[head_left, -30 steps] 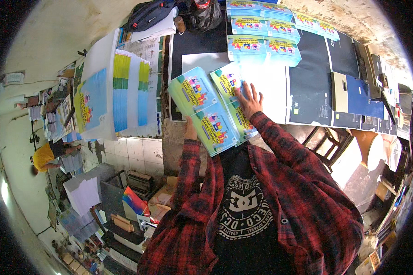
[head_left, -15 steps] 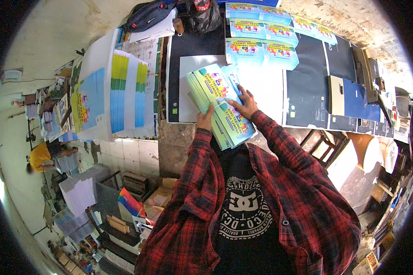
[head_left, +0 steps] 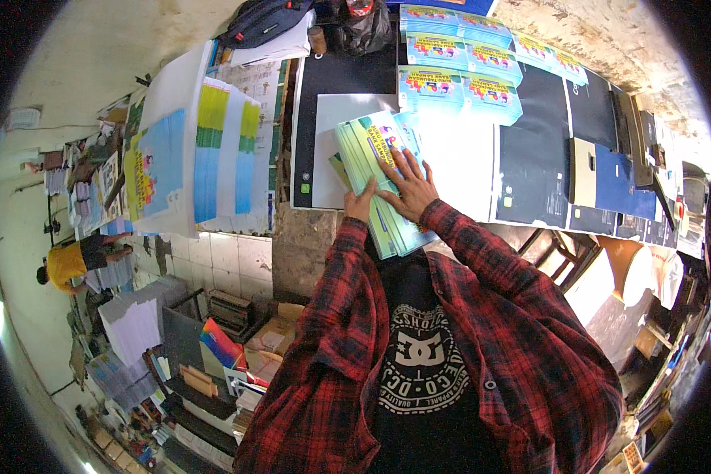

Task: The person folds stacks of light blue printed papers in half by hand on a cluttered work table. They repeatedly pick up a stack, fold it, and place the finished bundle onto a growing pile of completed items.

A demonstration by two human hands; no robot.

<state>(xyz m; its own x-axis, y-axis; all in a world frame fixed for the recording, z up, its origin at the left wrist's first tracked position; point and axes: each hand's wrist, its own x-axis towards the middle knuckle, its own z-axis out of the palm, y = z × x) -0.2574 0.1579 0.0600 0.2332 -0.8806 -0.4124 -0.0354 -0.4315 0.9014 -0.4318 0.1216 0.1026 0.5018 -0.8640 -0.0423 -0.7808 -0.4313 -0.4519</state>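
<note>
A thick stack of green and blue printed sheets [head_left: 375,170] lies half on the dark worktable [head_left: 541,170], its near end hanging over the edge toward me. My left hand [head_left: 361,204] grips the stack's left side from below. My right hand [head_left: 409,186] presses flat on top of it, fingers spread. Under the stack's far end sits a white blank sheet [head_left: 338,130]. Both sleeves are red and black plaid.
Several more printed leaflets [head_left: 458,67] lie in rows at the table's far side. A big pile of blue, yellow and green printed sheets [head_left: 205,162] stands to the left. A black bag [head_left: 261,20] sits at the back. A person in yellow [head_left: 71,261] works far left.
The two loose bundles I held apart were brought together into one stack, which has shifted up and left onto the table. My right hand moved from its edge to flat on top.
</note>
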